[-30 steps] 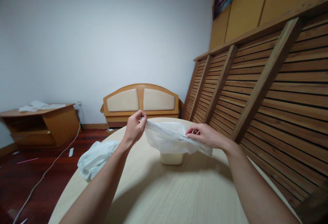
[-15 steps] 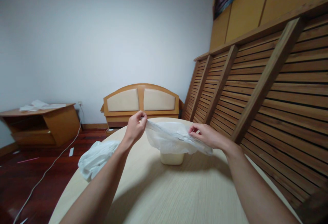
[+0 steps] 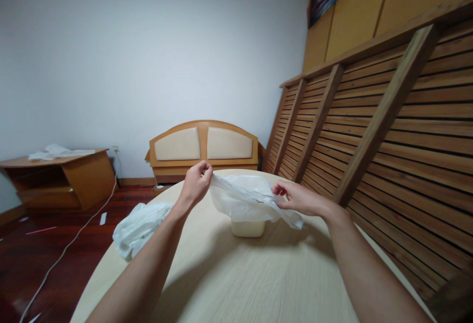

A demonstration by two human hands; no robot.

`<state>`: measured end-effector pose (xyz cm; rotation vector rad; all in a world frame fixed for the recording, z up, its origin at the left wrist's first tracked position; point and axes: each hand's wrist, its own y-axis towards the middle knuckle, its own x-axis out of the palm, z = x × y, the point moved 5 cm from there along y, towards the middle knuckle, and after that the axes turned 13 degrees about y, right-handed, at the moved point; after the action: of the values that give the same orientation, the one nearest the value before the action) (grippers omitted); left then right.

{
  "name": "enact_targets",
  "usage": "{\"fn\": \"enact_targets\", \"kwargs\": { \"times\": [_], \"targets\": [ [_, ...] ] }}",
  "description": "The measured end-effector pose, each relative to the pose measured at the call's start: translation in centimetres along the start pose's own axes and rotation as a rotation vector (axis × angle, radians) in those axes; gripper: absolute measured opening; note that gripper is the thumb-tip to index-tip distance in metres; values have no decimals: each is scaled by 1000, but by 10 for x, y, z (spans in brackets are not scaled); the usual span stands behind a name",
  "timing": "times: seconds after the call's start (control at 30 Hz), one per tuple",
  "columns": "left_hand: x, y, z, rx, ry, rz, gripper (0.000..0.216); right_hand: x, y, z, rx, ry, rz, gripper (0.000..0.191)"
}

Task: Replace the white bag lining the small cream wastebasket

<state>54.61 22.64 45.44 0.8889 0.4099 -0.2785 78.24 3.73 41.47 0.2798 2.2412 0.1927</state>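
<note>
A thin white plastic bag is stretched out over a small cream container on the round table. My left hand pinches the bag's left corner between thumb and fingers. On the other side, my right hand has its fingers curled on the bag's edge, with thumb and fingertips closed around the film. The bag hides the container's top; only its lower front shows. Left of my left forearm lies a crumpled pale plastic bag, touched by neither hand.
A slatted wooden frame leans along the right side, close to the table. Beyond the table stands a padded headboard. At left, a low wooden cabinet holds white sheets, and a white cable runs over the dark floor.
The fingers of my right hand have shifted slightly on the bag, and its right end has drawn in a little. My left hand keeps its place.
</note>
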Motion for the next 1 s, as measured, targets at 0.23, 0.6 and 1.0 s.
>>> {"fn": "enact_targets", "kwargs": {
  "times": [0.23,0.6,1.0],
  "targets": [
    [0,0,-2,-19,13,0,15,-3,-2,-4,-1,29,-19,29],
    [1,0,-3,-16,4,-7,14,-1,0,-9,17,-30,10,11],
    [0,2,-6,-21,23,13,14,-22,-21,-40,28,107,-34,16]
  ]
}}
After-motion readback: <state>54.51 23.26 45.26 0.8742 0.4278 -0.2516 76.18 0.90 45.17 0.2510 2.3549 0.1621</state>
